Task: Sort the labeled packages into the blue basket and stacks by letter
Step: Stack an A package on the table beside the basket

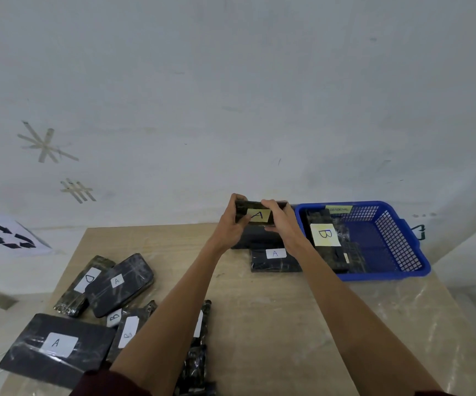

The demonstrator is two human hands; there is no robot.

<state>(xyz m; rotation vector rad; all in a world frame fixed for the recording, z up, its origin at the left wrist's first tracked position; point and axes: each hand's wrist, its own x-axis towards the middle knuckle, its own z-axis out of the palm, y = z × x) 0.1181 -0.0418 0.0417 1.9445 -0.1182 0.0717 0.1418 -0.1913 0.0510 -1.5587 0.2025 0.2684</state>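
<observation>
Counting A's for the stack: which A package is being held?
The yellow-labelled A package, gripped by left hand and right hand beside the basket. The other A's carry white labels and lie flat.

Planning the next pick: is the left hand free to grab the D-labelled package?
Probably not yet: left hand and right hand both grip the held A package, though nothing blocks the D package.

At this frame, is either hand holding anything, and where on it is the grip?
Both hands hold one black package labeled A: the left hand grips its left end, the right hand its right end.
</observation>
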